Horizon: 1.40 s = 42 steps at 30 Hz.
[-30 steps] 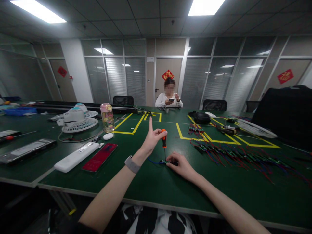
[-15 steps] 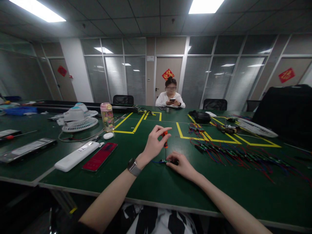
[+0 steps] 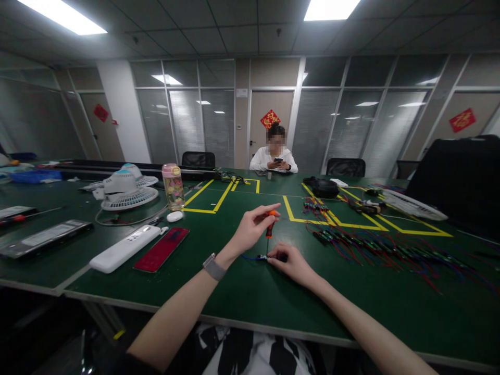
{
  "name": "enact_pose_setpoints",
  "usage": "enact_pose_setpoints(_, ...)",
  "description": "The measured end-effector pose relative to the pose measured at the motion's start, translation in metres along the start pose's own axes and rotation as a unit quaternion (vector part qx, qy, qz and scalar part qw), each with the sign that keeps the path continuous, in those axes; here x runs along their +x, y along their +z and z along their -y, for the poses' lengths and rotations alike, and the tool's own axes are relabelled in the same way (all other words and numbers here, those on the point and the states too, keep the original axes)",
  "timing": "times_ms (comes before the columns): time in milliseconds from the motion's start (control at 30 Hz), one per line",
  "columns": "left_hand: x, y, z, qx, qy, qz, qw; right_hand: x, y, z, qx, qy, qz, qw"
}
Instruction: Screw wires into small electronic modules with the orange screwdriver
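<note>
My left hand (image 3: 253,227) is closed around the orange-and-black handle of a screwdriver (image 3: 270,227), its index finger stretched over the top. The shaft points straight down, with its tip at a small green circuit board (image 3: 262,258) on the table. My right hand (image 3: 288,262) rests on the tabletop and pinches the board's right end, hiding much of it. A thin blue wire (image 3: 247,257) trails from the board's left side.
Many similar boards with red and blue wires (image 3: 385,247) lie to the right. At left are a red-screened phone (image 3: 162,250), a white power bank (image 3: 124,249), a bottle (image 3: 173,187) and a fan (image 3: 128,197). A person (image 3: 274,156) sits opposite, holding a phone.
My left wrist and hand have turned slightly around the screwdriver, and the handle sits a little further right. My right hand stays on the board.
</note>
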<state>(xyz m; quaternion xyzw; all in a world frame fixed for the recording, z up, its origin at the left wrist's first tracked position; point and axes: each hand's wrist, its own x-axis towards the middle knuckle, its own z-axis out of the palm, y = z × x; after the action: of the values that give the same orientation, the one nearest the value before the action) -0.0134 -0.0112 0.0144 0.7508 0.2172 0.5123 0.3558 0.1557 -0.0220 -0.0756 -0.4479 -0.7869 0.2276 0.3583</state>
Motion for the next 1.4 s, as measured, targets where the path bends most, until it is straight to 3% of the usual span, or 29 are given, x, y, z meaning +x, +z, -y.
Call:
enact_pose_setpoints(133, -0.0015, 0.0007, 0.0001, 0.125, 0.05, -0.086, 0.987, 0.0001, -0.0001, 0.0017, -0.005, 0.003, 0.001, 1.0)
enact_pose_setpoints(200, -0.0018, 0.0005, -0.0001, 0.122, 0.06, -0.069, 0.988, 0.0, 0.0, 0.002, -0.007, 0.003, 0.003, 1.0)
enact_pose_setpoints(300, -0.0014, 0.0006, 0.0003, 0.024, 0.02, -0.013, 0.999, -0.0004, 0.0003, 0.0023, -0.015, -0.002, 0.002, 1.0)
enact_pose_setpoints(467, -0.0001, -0.001, 0.0024, 0.094, 0.037, -0.083, 0.991, -0.0006, 0.0014, 0.0016, -0.039, -0.011, -0.015, 0.999)
enact_pose_setpoints(633, 0.0002, -0.0033, 0.0027, -0.006, -0.001, 0.002, 1.0, 0.0, 0.0026, -0.001, -0.029, 0.002, -0.018, 0.999)
enact_pose_setpoints(800, -0.0025, 0.0002, -0.0007, 0.136, 0.057, -0.089, 0.985, 0.0001, 0.0025, -0.0001, -0.026, 0.016, -0.023, 0.999)
enact_pose_setpoints(967, -0.0019, 0.0, 0.001, 0.005, 0.009, -0.019, 1.0, -0.0005, 0.0013, 0.0017, -0.025, 0.008, -0.013, 1.0)
enact_pose_setpoints(1133, -0.0006, -0.0045, 0.004, 0.089, 0.045, -0.083, 0.992, -0.0006, 0.0008, 0.0014, -0.02, 0.001, -0.009, 1.0)
enact_pose_setpoints(1267, -0.0003, -0.0057, 0.004, -0.022, 0.006, -0.001, 1.0, -0.0006, 0.0009, 0.0007, -0.017, 0.002, -0.006, 1.0)
enact_pose_setpoints(1400, -0.0007, -0.0042, 0.0037, 0.063, 0.026, -0.073, 0.995, -0.0002, 0.0016, -0.0002, -0.015, 0.004, -0.01, 1.0)
